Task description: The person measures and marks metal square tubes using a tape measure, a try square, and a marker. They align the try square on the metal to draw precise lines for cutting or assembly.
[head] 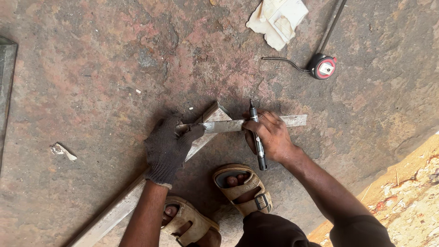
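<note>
My left hand point(168, 148), in a dark knitted glove, presses a flat metal ruler blade point(292, 120) down onto the end of a long metal bar point(119, 208) that runs diagonally from the lower left to the middle of the stained concrete floor. The blade lies across the bar's end, pointing right. My right hand point(270, 136) is bare and grips a black marker point(257, 137), its tip up against the blade's far edge. Both hands are close together at the bar's end point(218, 113).
A red and black tape measure point(323, 67) with its tape pulled out lies at the upper right, beside a crumpled pale cloth point(277, 19). My feet in tan sandals point(243, 188) stand below the hands. A grey metal edge point(6, 77) is at far left; sandy ground lies lower right.
</note>
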